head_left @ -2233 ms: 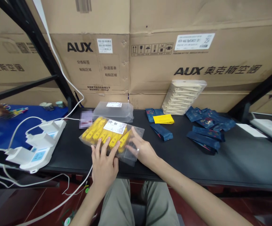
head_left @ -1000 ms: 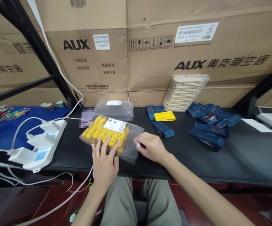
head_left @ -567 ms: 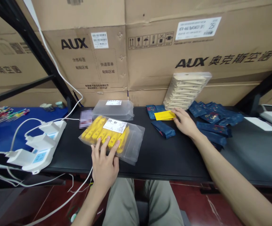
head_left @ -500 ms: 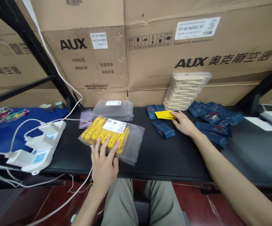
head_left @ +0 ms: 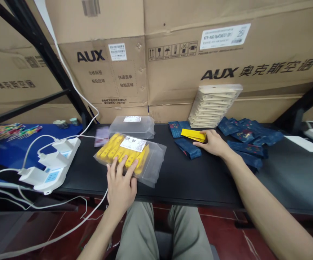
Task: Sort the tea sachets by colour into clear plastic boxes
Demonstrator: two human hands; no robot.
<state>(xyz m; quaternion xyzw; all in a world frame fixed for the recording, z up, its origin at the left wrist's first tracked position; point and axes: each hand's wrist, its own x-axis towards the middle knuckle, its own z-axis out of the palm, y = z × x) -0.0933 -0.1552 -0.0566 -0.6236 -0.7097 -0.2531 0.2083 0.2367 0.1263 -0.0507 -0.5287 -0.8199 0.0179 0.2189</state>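
Observation:
My left hand (head_left: 121, 191) lies with fingers spread on a clear plastic bag (head_left: 155, 164), which holds several yellow packets (head_left: 131, 159) and bears a white label (head_left: 133, 144). Over on the right, my right hand (head_left: 214, 144) pinches the end of a flat yellow packet (head_left: 191, 134) between thumb and fingers. That packet is just above two dark blue packets, one behind (head_left: 176, 130) and one in front (head_left: 188, 148). More blue packets (head_left: 250, 131) lie heaped to the right of this hand.
A clear pack of cream packets (head_left: 213, 104) leans against the cardboard boxes (head_left: 172, 83). Behind the bag lies a translucent container (head_left: 132, 130). A white power strip (head_left: 56, 173) with cables stands left, near colourful sticks (head_left: 16, 131) on a blue surface. A white card (head_left: 305, 143) is at right.
My right fingers have closed around the yellow packet's right end, and the packet has shifted slightly right. My left hand stays on the bag. The view has turned slightly left.

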